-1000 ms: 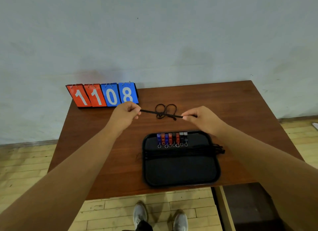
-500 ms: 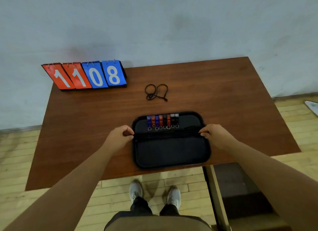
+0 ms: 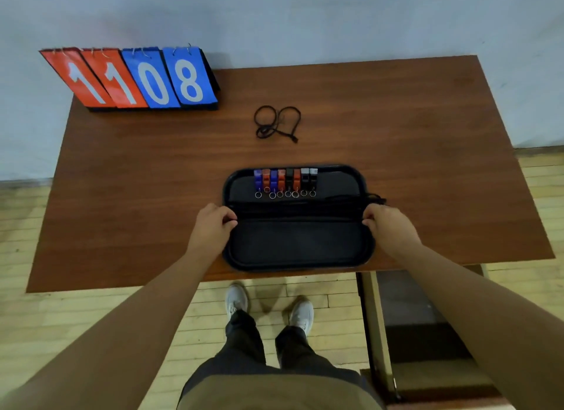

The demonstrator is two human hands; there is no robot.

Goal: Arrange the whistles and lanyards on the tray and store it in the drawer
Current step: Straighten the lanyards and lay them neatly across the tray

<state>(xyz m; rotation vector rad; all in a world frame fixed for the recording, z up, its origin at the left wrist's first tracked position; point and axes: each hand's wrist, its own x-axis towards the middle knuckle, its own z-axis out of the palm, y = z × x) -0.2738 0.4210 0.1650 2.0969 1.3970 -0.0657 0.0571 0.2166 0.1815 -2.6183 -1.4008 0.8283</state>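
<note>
As left hand [image 3: 213, 226] and right hand [image 3: 389, 228] pinch a lanyard [image 3: 296, 209] across the tray [image 3: 293, 247], the table [image 3: 396, 128] edge lies near.

The tray [image 3: 293, 257], the lanyards [image 3: 299, 206] across it and the loose lanyard [image 3: 276, 122] are black. The whistles [image 3: 285, 179] are blue, red-orange and black, two of them grey-topped. The surface [image 3: 396, 119] shows reddish-brown wood grain. The scoreboard [image 3: 131, 79] has red and blue cards with white digits.

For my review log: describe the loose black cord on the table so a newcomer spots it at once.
On the brown table, look beyond the black tray, right of the red and blue scoreboard. The loose lanyard lies there on bare wood, coiled in two loops, unlike the lanyards stretched straight across the tray.
</note>
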